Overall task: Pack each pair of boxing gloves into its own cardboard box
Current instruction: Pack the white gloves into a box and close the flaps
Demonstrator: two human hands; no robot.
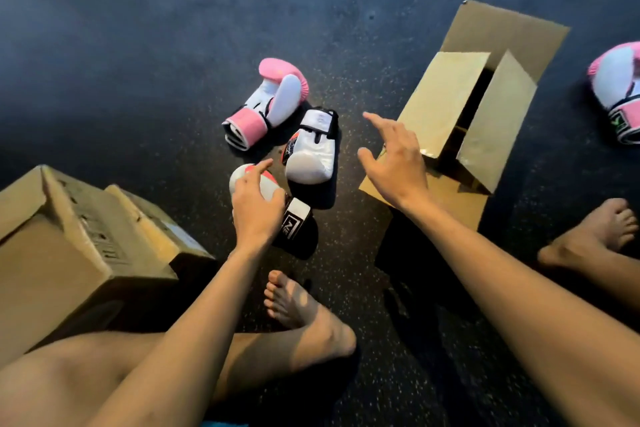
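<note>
Dark speckled floor [156,55]: my left hand [258,210] grips a white-orange glove [239,177]; my right hand [394,163], fingers spread, hovers beside the open box [440,104].

The floor [173,45] is dark with pale speckles. The open box [440,104] and left box [69,253] are brown. Far glove [268,100] and edge glove [614,83] are pink-white; middle glove [311,152] and near glove [296,215] are white, orange, black.

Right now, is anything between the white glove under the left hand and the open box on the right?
Only the person's own right hand, hovering open across that path. The floor between the white glove and the open box shows nothing else.
</note>
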